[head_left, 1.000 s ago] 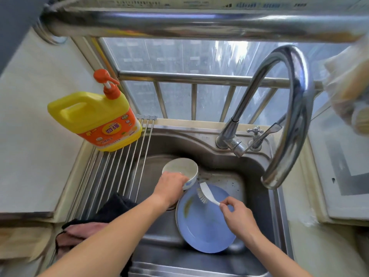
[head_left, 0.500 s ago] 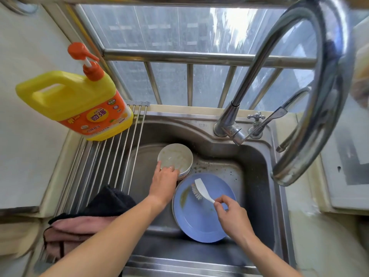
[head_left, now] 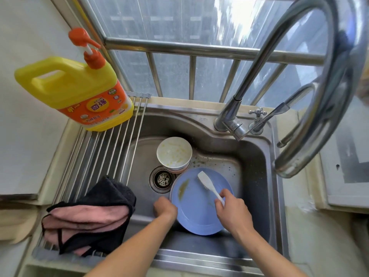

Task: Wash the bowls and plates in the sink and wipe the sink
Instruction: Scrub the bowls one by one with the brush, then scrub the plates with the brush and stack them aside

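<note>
In the sink [head_left: 255, 156], the blue plate [head_left: 197, 212] lies beside the drain; left hand [head_left: 165, 209] grips its rim, right hand [head_left: 232, 210] pinches a white brush [head_left: 207, 183] upon it. Stacked bowls [head_left: 174, 154] behind the drain.

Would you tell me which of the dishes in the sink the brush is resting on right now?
The blue plate, nearest the person, which the left hand holds by its rim. The white bowl, atop a stack behind it, is untouched.
</note>
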A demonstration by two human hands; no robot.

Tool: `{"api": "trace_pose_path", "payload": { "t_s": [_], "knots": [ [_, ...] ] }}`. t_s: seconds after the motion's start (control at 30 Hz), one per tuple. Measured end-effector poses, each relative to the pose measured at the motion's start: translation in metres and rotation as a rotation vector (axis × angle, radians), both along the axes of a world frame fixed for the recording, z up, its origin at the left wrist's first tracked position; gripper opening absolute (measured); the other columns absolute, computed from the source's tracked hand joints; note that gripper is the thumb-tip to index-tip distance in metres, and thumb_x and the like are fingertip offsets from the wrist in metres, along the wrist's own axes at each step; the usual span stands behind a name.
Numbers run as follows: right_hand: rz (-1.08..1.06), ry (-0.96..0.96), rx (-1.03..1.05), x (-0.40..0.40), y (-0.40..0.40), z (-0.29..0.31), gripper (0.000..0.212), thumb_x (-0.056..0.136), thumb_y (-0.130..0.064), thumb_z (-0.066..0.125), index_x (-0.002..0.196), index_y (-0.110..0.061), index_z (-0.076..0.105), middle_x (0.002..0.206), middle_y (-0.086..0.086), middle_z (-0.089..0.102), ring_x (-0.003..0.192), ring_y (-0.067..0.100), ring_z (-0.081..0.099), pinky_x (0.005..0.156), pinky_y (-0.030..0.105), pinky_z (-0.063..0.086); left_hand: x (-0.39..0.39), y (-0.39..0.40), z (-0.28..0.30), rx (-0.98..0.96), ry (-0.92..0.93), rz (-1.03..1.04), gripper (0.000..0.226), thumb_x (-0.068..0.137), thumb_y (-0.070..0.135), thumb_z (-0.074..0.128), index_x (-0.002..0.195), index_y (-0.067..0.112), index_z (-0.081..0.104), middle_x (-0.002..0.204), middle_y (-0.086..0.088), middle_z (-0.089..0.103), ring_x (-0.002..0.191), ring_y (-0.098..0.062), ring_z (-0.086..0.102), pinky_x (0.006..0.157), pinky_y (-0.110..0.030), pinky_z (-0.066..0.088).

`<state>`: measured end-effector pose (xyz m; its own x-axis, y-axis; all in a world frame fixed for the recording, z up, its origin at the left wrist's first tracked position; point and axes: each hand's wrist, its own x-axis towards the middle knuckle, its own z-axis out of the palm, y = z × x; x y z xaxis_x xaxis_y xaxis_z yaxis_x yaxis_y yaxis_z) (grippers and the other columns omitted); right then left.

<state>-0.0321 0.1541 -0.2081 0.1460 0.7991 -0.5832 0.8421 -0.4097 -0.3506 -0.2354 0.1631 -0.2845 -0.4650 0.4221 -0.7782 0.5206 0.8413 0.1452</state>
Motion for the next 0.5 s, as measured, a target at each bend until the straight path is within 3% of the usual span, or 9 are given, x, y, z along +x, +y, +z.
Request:
{"api": "trace_pose_path", "payload": {
  "t_s": [0.2, 0.27, 0.37, 0.43, 0.5],
  "knots": [
    [0.050, -0.060, 0.024, -0.005, -0.002, -0.012, 0.015, 0.100, -0.037, 0.045, 0.095, -0.023, 0.049, 0.081, 0.004, 0.062, 0.079, 0.034, 0.061, 0.061, 0.036, 0.048, 0.015, 0.003, 0.010, -0.095, 0.055, 0.237, 0.029, 0.084, 0.002, 0.070, 0.113, -0.003, 0.069, 0.117, -0.022, 0.069, 0.110, -0.037, 0.067, 0.089, -0.038, 0.057],
    [0.048, -0.077, 0.027, -0.005, -0.002, -0.013, 0.016, 0.100, -0.038, 0.044, 0.096, -0.023, 0.050, 0.083, 0.004, 0.064, 0.080, 0.034, 0.062, 0.062, 0.036, 0.049, 0.017, -0.003, -0.003, -0.111, 0.026, 0.284, 0.028, 0.081, 0.000, 0.069, 0.108, -0.002, 0.071, 0.109, -0.020, 0.071, 0.099, -0.036, 0.071, 0.082, -0.040, 0.061],
    [0.080, -0.090, 0.025, -0.006, -0.001, -0.017, 0.018, 0.102, -0.040, 0.042, 0.099, -0.024, 0.050, 0.088, 0.005, 0.063, 0.080, 0.032, 0.059, 0.063, 0.036, 0.047, 0.014, -0.017, -0.042, -0.105, 0.023, 0.370, 0.025, 0.071, -0.005, 0.068, 0.096, -0.003, 0.073, 0.092, -0.019, 0.072, 0.077, -0.035, 0.073, 0.060, -0.048, 0.063],
    [0.119, -0.105, -0.004, -0.007, -0.002, -0.022, 0.019, 0.103, -0.040, 0.039, 0.106, -0.023, 0.049, 0.093, 0.005, 0.057, 0.080, 0.031, 0.054, 0.065, 0.035, 0.042, 0.016, -0.018, -0.030, -0.086, -0.050, 0.467, 0.023, 0.067, -0.006, 0.070, 0.090, -0.004, 0.072, 0.088, -0.018, 0.071, 0.069, -0.033, 0.073, 0.048, -0.050, 0.060],
    [0.172, -0.139, -0.060, -0.006, -0.004, -0.030, 0.016, 0.103, -0.033, 0.040, 0.111, -0.022, 0.049, 0.097, 0.005, 0.053, 0.086, 0.032, 0.058, 0.067, 0.035, 0.041, 0.018, -0.017, -0.015, -0.053, -0.111, 0.536, 0.029, 0.060, 0.000, 0.074, 0.088, -0.005, 0.071, 0.089, -0.018, 0.070, 0.068, -0.033, 0.072, 0.051, -0.049, 0.061]
  ]
}}
